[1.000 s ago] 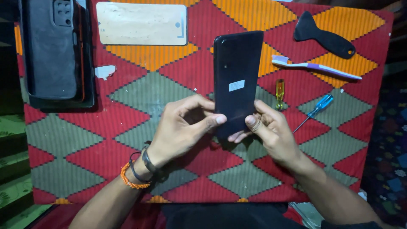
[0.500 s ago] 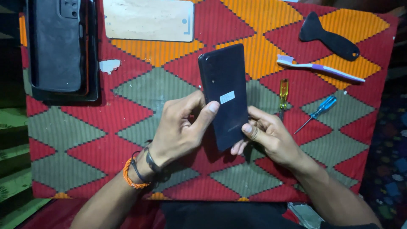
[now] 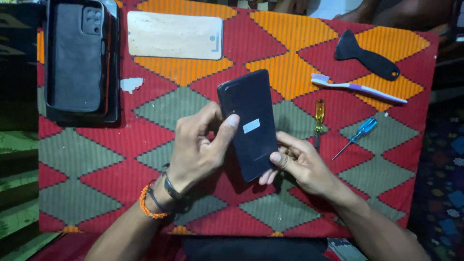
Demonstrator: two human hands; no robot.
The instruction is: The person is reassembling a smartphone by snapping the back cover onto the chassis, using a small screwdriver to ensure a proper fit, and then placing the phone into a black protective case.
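Two hands grip dark phone (image 3: 251, 123): left hand (image 3: 198, 145) fingers clamped at 9 o'clock edge, right hand (image 3: 302, 164) fingers clamped at 5 o'clock corner; yellow screwdriver (image 3: 319, 116) at 3 o'clock.

Left hand (image 3: 195, 147) at centre, forearm entering from 7 o'clock, wrist wearing orange bead band and dark bands. Fingers curled, thumb (image 3: 227, 128) stretched toward 1 o'clock, pressing. Right hand (image 3: 299, 164) just beside it at 3 o'clock, forearm from 5 o'clock, fingers bent in pinching grip, thumb on top.
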